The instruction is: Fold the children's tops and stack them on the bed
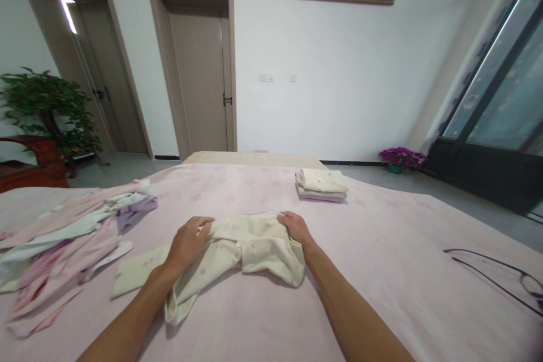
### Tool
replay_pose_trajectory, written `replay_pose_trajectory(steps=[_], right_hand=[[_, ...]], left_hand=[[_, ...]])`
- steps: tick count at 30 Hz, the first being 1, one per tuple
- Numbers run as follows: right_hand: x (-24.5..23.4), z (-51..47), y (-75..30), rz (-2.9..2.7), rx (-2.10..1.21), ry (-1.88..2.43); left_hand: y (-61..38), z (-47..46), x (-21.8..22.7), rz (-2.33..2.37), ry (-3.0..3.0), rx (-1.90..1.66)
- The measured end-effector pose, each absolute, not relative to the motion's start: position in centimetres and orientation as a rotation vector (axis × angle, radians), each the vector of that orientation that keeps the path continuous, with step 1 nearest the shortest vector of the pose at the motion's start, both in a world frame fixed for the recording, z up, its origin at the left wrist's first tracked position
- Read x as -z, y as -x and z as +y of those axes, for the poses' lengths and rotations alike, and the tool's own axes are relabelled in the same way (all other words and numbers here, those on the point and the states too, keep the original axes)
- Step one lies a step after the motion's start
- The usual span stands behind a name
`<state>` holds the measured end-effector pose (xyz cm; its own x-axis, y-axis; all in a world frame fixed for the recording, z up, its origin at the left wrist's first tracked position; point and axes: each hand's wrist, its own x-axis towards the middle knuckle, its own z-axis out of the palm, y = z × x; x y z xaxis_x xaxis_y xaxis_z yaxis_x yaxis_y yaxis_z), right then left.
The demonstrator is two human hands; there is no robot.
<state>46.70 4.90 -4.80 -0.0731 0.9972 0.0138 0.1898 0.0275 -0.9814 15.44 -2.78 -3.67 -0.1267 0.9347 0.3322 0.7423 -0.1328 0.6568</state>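
Observation:
A small cream garment (263, 249) with a faint print lies partly folded on the pink bed cover (263, 328), in front of me. One of its long parts reaches out flat to the left, beneath my left forearm, and another hangs toward me. My left hand (189, 243) is curled at the garment's left edge, its fingertips partly hidden by the cloth. At the upper right corner, my right hand (297, 229) grips the fabric with the thumb on top. Beyond my right hand sits a neat stack of folded clothes (323, 184), cream on top and lilac below.
A loose heap of pink, white and purple clothes (85, 243) lies on the left. Eyeglasses (500, 271) rest at the right. Behind the bed stand a door (197, 79), a wooden chair (38, 161), a green plant (46, 107) and purple flowers (401, 156).

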Motion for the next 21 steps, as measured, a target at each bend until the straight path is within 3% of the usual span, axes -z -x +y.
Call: replay_pose_trajectory(steps=[5,10,15,21], right_hand=[[2.2,2.3,-43.4,-1.206,-1.632,0.761],[-0.5,-2.0,-41.1,-1.376,-2.015,0.544],[0.0,-1.5,-41.6,-1.422,-1.781,0.705],[3.5,1.7,-43.5,-1.366,-1.508,0.993]], left_hand=[[-20.6,-5.4,-1.1,1.364,-1.427,-1.156],[-24.1,-7.3,-0.6,0.984,-1.24,-1.014],[-24.4,-7.0,1.1,1.105,-1.108,-1.115],[-23.7,-7.5,-1.6,1.079,-0.958,-1.153]])
